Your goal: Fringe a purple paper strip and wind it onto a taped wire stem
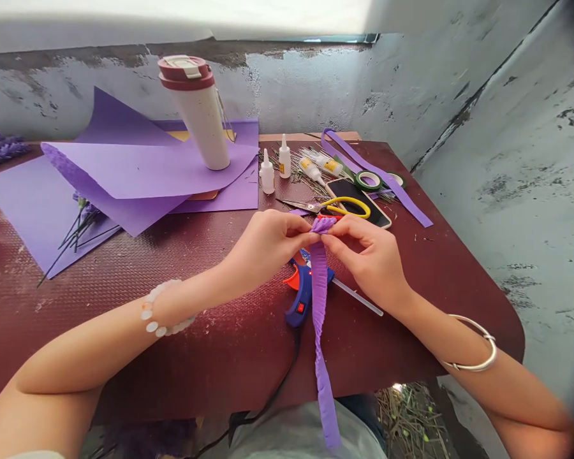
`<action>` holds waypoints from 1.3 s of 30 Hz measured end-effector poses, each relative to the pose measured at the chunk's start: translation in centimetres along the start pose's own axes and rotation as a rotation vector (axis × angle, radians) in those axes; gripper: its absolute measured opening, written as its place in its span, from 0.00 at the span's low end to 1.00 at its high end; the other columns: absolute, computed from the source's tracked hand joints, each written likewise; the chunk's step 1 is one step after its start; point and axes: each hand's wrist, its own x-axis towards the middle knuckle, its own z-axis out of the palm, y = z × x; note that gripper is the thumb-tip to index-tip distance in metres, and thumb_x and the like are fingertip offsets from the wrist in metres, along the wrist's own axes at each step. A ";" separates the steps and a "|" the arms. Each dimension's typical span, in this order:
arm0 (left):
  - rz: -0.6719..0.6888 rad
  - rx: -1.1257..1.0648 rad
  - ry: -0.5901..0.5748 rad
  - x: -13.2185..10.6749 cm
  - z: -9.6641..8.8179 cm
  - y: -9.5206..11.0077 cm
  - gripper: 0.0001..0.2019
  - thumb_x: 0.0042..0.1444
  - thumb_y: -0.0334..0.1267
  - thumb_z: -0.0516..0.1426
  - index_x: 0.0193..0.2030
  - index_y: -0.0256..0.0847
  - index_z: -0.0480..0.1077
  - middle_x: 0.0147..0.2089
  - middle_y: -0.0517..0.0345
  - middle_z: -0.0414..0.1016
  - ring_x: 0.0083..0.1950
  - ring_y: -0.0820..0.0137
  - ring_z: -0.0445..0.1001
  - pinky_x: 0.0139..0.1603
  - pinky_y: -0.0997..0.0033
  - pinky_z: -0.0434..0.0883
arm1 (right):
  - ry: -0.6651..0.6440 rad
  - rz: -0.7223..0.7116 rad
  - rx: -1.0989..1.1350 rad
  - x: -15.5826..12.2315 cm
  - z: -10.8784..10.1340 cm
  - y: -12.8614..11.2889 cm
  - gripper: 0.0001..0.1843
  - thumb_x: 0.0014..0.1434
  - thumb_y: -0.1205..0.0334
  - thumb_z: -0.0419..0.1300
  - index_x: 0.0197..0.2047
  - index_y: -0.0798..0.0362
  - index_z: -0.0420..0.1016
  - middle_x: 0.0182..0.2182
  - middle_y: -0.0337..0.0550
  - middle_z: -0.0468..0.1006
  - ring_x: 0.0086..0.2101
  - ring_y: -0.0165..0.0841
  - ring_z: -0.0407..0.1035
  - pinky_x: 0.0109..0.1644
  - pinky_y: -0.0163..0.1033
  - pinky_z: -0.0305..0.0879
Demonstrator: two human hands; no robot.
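A fringed strip of purple crepe paper (319,287) hangs from between my hands, its lower end reaching past the table edge toward my lap. Its top is gathered into a small bunch, pinched on one side by my left hand (277,239) and on the other by my right hand (366,248). Thumb and forefinger are closed on it in both hands. Just below and behind the strip lies a blue and orange glue gun (300,299), with a clear glue stick (358,297) poking out to the right. Yellow-handled scissors (349,206) lie right behind my fingers.
Purple paper sheets (148,169) spread over the left, with a white tumbler (201,121) standing on them. Several glue bottles (268,175), thin stems, a phone (354,194), green tape rolls (368,181) and a purple strip (406,197) lie at the back right. Dark-stemmed purple flowers (79,223) lie left.
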 end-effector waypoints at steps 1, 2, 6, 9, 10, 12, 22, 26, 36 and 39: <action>-0.004 0.002 0.006 0.0 0.0 0.0 0.09 0.59 0.34 0.58 0.29 0.34 0.76 0.24 0.60 0.74 0.25 0.74 0.76 0.25 0.79 0.66 | -0.007 0.001 -0.006 0.0 0.0 0.0 0.08 0.62 0.66 0.62 0.30 0.53 0.73 0.28 0.39 0.75 0.32 0.33 0.69 0.37 0.39 0.67; -0.014 -0.004 0.008 0.0 0.0 0.1 0.09 0.58 0.34 0.58 0.30 0.34 0.76 0.24 0.59 0.74 0.25 0.74 0.76 0.25 0.79 0.66 | -0.015 0.002 -0.010 0.0 0.0 0.1 0.08 0.62 0.66 0.61 0.30 0.52 0.73 0.28 0.40 0.75 0.32 0.33 0.69 0.37 0.40 0.67; -0.067 -0.088 -0.003 0.1 0.0 0.0 0.09 0.58 0.36 0.59 0.32 0.33 0.77 0.27 0.58 0.76 0.25 0.73 0.76 0.25 0.78 0.67 | -0.032 0.021 0.013 0.1 0.1 0.3 0.07 0.63 0.65 0.60 0.31 0.52 0.72 0.30 0.40 0.74 0.33 0.33 0.69 0.36 0.39 0.66; -0.093 -0.160 -0.039 0.2 0.0 -0.1 0.09 0.58 0.37 0.60 0.31 0.33 0.77 0.26 0.58 0.76 0.25 0.74 0.76 0.24 0.79 0.67 | -0.033 0.022 0.010 0.3 0.1 0.3 0.06 0.63 0.65 0.60 0.32 0.52 0.72 0.30 0.40 0.74 0.32 0.33 0.69 0.34 0.38 0.66; -0.105 -0.179 -0.050 0.3 0.0 -0.1 0.09 0.58 0.37 0.60 0.31 0.33 0.76 0.25 0.58 0.76 0.24 0.74 0.76 0.24 0.79 0.67 | -0.034 0.016 -0.006 0.3 0.1 0.3 0.06 0.63 0.65 0.60 0.32 0.52 0.72 0.30 0.39 0.74 0.32 0.33 0.68 0.34 0.38 0.65; -0.127 -0.201 -0.058 0.4 0.0 -0.2 0.10 0.58 0.37 0.60 0.30 0.33 0.76 0.25 0.58 0.76 0.24 0.74 0.76 0.24 0.79 0.67 | -0.028 -0.006 -0.061 0.4 -0.1 0.2 0.06 0.63 0.66 0.60 0.32 0.52 0.72 0.30 0.40 0.74 0.32 0.33 0.68 0.34 0.38 0.65; -0.087 -0.176 -0.011 0.4 -0.2 -0.1 0.11 0.57 0.41 0.62 0.34 0.32 0.78 0.28 0.55 0.80 0.24 0.75 0.75 0.24 0.80 0.67 | 0.001 -0.039 -0.061 0.4 -0.6 0.1 0.04 0.61 0.67 0.63 0.33 0.52 0.78 0.30 0.39 0.78 0.32 0.33 0.71 0.36 0.39 0.67; -0.071 -0.146 -0.012 0.3 -0.1 -0.3 0.13 0.58 0.44 0.61 0.35 0.33 0.79 0.29 0.54 0.80 0.24 0.73 0.76 0.23 0.79 0.67 | 0.015 0.001 -0.048 0.4 -0.4 0.0 0.05 0.60 0.68 0.64 0.32 0.51 0.79 0.30 0.39 0.79 0.32 0.33 0.72 0.36 0.39 0.68; -0.017 -0.037 0.021 -0.1 0.3 -0.1 0.10 0.59 0.37 0.59 0.32 0.34 0.78 0.26 0.58 0.76 0.25 0.73 0.76 0.26 0.79 0.68 | -0.031 0.024 -0.014 0.2 -0.4 0.1 0.06 0.61 0.67 0.62 0.31 0.52 0.75 0.31 0.41 0.78 0.34 0.35 0.72 0.35 0.39 0.69; -0.041 -0.098 0.002 -0.1 0.4 -0.3 0.10 0.58 0.39 0.60 0.33 0.33 0.78 0.26 0.57 0.77 0.25 0.74 0.76 0.25 0.79 0.67 | -0.051 0.022 0.004 0.3 -0.4 0.1 0.06 0.61 0.66 0.61 0.31 0.53 0.74 0.30 0.40 0.77 0.34 0.34 0.71 0.35 0.39 0.68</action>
